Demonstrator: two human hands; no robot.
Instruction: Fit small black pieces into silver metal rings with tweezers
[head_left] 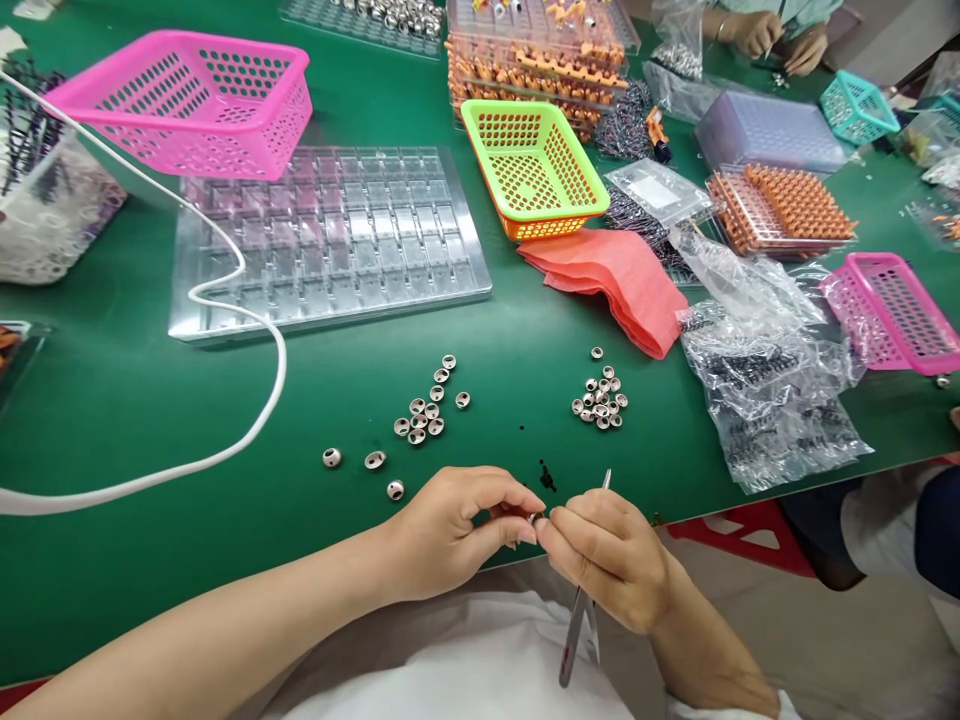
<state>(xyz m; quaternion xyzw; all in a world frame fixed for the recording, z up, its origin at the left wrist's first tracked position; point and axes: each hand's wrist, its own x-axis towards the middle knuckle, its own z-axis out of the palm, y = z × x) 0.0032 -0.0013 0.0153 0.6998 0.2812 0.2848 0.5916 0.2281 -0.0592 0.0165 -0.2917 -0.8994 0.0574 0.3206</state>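
Near the table's front edge my left hand [469, 525] pinches a small metal piece [535, 518], mostly covered by the fingertips. My right hand [611, 555] is closed around a pair of metal tweezers [576, 640], whose tip points up past the knuckles and whose rear end hangs down over my lap. The right fingertips meet the same small piece. Tiny black parts [548, 478] lie just beyond the hands. To the left are several round silver cups with holes [418, 422]. A cluster of smaller silver rings [601, 400] sits to the right.
A clear compartment tray [330, 240] lies behind the cups, with a pink basket [187, 105] at its back left. A white cable [262, 420] crosses the left side. Beyond are a green basket [536, 165], red cloth [615, 280] and plastic bags [772, 380]. Another person's hands [780, 40] work far right.
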